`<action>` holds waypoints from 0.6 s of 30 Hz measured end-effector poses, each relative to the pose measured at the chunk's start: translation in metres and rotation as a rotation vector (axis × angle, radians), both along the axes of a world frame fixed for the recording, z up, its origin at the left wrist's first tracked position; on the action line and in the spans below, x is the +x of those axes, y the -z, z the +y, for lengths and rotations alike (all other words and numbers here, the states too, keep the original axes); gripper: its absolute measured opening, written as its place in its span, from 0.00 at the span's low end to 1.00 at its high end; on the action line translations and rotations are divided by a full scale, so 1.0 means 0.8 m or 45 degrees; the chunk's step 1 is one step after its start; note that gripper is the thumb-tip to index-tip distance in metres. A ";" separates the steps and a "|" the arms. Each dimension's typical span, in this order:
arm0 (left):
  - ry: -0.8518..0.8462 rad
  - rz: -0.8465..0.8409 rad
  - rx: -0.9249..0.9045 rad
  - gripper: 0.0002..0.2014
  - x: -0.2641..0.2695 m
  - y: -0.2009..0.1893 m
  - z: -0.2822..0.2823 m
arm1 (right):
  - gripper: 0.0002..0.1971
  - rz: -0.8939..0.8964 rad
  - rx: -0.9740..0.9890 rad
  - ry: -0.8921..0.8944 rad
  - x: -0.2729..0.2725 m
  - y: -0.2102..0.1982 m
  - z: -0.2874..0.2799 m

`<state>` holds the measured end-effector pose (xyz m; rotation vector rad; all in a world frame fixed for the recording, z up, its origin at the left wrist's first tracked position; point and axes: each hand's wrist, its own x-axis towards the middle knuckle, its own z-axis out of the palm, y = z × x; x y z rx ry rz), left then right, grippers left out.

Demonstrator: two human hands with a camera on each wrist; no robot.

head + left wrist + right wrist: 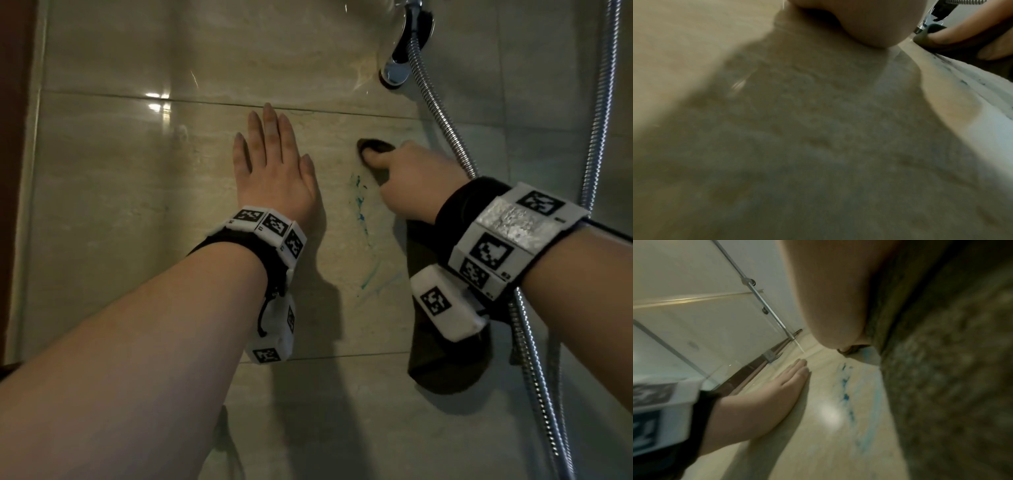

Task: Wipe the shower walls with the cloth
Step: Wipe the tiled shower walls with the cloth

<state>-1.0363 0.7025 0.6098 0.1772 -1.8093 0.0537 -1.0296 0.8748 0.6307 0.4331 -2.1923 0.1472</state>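
A beige tiled shower wall (171,188) fills the head view. My left hand (274,164) lies flat on it with straight fingers, also seen as the left hand (781,389) in the right wrist view. My right hand (407,178) grips a dark olive cloth (442,356) and presses it to the wall; the cloth hangs down below the wrist. The cloth (953,386) fills the right side of the right wrist view. A streak of blue-green marks (361,219) runs down the tile between the two hands, and the marks (846,395) show again close up.
A chrome shower holder (404,48) is fixed at the top right, and a metal hose (442,113) loops down the right side close behind my right wrist. A glass panel with metal fittings (764,308) stands off to the left. A dark frame (13,171) borders the left edge.
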 end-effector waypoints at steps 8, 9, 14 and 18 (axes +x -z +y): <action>0.003 0.016 0.000 0.30 -0.002 -0.001 -0.001 | 0.34 -0.016 -0.138 -0.034 -0.005 -0.009 0.000; 0.001 0.019 0.000 0.30 -0.002 0.000 -0.001 | 0.34 -0.017 -0.132 -0.045 -0.005 -0.009 0.000; -0.002 0.013 -0.003 0.30 -0.002 0.000 -0.001 | 0.36 -0.016 -0.267 0.041 -0.012 -0.025 0.017; -0.002 0.002 -0.006 0.30 -0.001 -0.001 -0.001 | 0.32 -0.044 -0.325 0.065 -0.013 -0.025 0.022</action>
